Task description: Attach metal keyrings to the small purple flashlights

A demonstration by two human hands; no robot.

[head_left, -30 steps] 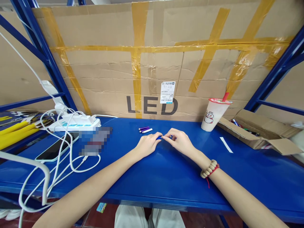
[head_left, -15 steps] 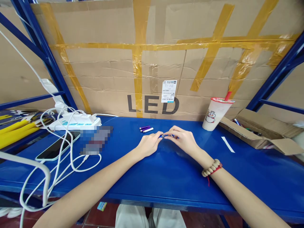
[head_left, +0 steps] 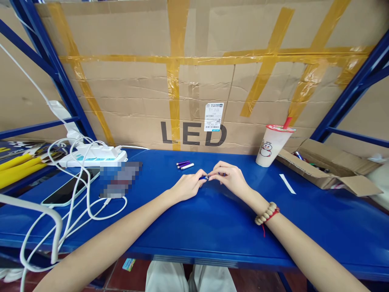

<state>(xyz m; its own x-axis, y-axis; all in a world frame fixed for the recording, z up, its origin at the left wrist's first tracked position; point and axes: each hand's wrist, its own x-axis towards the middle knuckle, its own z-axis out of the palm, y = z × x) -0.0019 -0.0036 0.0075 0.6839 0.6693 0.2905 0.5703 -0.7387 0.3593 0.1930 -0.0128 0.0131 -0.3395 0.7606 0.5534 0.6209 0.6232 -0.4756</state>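
Above the blue tabletop, my left hand (head_left: 188,185) is closed in a pinch on a slim blue tube (head_left: 204,177) with a silvery end. My right hand (head_left: 230,178) meets it from the other side, thumb and fingers pinched at the silvery end. A bit of blue also shows between the right fingers; whether it belongs to the same tube I cannot tell. Just beyond my left hand lie several slim tubes (head_left: 184,165), purple and white, side by side. On my right wrist is a beaded bracelet (head_left: 267,214) with a red cord.
A drink cup (head_left: 273,147) with a red straw stands at the back right, near an open cardboard box (head_left: 316,166) and a white strip (head_left: 287,184). Leftward are a phone (head_left: 69,188), a power strip (head_left: 94,156) and looped white cables (head_left: 86,202). A large carton (head_left: 136,101) backs the table.
My fingertips have drawn a little closer together around the tube's silvery end. The whole view has shifted slightly; the other things lie as before.
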